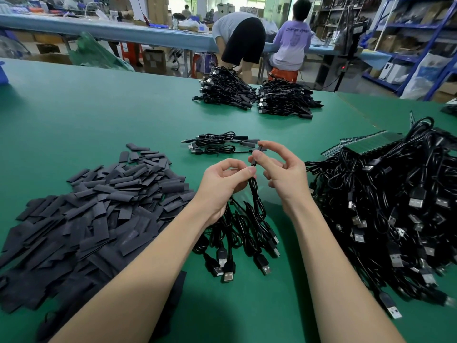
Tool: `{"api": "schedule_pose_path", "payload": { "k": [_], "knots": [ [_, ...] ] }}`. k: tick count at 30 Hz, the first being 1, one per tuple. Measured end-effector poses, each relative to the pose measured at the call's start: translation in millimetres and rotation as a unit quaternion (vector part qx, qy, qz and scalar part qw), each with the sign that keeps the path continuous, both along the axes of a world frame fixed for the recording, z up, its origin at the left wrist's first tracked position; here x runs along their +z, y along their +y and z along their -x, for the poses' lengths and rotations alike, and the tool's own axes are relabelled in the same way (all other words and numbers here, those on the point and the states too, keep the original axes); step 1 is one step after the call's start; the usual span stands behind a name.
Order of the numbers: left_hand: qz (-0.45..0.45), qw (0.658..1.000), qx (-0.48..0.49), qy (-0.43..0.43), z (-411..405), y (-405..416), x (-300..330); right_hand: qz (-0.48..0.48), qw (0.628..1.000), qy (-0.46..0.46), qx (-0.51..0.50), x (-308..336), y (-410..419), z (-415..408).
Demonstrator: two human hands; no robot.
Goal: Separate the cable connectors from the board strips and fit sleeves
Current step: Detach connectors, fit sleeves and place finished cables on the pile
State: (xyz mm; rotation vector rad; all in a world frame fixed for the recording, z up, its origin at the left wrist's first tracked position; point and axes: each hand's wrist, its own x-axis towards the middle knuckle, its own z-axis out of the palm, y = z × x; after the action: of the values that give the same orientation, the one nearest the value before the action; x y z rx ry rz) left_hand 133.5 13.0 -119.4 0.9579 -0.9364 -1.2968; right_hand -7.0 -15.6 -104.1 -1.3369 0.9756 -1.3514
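Pinching cable (252, 184): left hand (223, 180); right hand (282, 169) grip pinches sleeve (257, 154), connector hidden.

Sleeve pile (81, 219) cut off at left edge — cable heap (395, 206) at right.

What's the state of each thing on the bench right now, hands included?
left hand: pinching the held cable
right hand: grip on the cable's top end
held cable: hanging from the hands
sleeves: loose heap, flat
cables by the wrists: on the table, plugs toward the camera
cables on board strips: still attached, piled
three cables: laid side by side
far bundles: stacked
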Motion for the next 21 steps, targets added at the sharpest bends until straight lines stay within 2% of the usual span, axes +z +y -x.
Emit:
{"api": "schedule_pose_path", "payload": {
  "k": [11,16,18,21],
  "knots": [
    [0.006,0.999,0.047,0.001,-0.2,0.5,-2.5,-0.015,1.000,-0.009,-0.011,0.7,5.2,-7.9],
    [0.040,0.997,0.037,-0.050,2.4,-1.4,-2.9,-0.024,0.999,-0.022,-0.012,4.9,5.5,-9.6],
    [0.046,0.996,0.017,-0.074,2.3,-1.3,-3.2,-0.037,0.998,-0.054,-0.005,10.3,4.5,-7.3],
    [0.041,0.989,-0.009,-0.139,2.0,1.4,-3.2,-0.056,0.987,-0.150,0.011,19.2,1.2,0.0]
  ]
}}
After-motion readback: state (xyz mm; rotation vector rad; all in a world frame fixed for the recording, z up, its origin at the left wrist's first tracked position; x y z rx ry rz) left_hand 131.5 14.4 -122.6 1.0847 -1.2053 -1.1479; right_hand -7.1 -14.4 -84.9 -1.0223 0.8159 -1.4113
